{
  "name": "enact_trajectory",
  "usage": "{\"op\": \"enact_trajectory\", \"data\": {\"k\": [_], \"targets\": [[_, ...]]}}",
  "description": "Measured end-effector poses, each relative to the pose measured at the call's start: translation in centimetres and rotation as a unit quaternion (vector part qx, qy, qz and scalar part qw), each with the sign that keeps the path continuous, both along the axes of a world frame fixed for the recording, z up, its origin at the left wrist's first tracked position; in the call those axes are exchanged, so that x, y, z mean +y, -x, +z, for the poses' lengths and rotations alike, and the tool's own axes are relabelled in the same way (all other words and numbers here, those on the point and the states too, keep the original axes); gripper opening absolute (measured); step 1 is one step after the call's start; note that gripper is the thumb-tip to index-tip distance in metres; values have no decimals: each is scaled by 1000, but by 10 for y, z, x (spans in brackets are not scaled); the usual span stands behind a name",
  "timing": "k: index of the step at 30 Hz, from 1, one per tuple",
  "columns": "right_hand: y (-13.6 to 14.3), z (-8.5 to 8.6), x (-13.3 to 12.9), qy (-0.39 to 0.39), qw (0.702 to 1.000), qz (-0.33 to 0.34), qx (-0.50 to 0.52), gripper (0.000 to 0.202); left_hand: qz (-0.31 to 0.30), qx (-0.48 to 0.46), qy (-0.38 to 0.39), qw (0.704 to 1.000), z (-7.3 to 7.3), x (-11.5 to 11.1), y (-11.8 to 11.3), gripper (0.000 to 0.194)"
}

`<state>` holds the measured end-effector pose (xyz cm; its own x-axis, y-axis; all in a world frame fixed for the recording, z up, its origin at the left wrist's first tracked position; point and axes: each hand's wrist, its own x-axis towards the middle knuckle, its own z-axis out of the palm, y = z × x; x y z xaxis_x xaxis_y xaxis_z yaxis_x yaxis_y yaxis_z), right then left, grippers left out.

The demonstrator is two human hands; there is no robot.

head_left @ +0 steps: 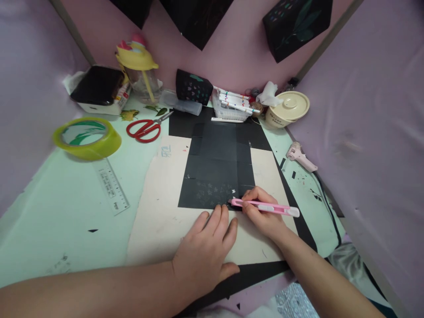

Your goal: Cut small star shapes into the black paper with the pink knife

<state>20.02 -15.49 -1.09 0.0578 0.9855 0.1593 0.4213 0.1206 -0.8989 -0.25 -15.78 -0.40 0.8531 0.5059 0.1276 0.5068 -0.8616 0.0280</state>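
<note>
My right hand [261, 210] grips a pink craft knife [273, 207] like a pen, its tip touching the near right part of a creased black paper sheet [217, 154]. Faint star outlines mark the sheet's near end, and a small white star shape shows just above the knife tip. Flat, with fingers apart, my left hand [207, 247] rests with its fingertips on the sheet's near edge. Beneath lies a large cream board [159, 190], partly covered by the black sheet and my hands.
At left are yellow tape [114, 139], red scissors [142, 131] and a clear ruler [112, 187]. Behind stand a drink bottle [141, 73], a black patterned box [194, 87], a basket of markers [233, 106] and a cream lidded bowl [285, 110]. A corded pink glue gun [301, 157] lies right.
</note>
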Motion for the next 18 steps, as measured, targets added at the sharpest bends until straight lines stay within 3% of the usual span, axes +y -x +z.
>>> {"op": "enact_trajectory", "data": {"k": [18], "targets": [[-3, 1, 0, 9, 1000, -9, -15, 9, -3, 6, 37, 999, 1, 1, 2, 78]]}}
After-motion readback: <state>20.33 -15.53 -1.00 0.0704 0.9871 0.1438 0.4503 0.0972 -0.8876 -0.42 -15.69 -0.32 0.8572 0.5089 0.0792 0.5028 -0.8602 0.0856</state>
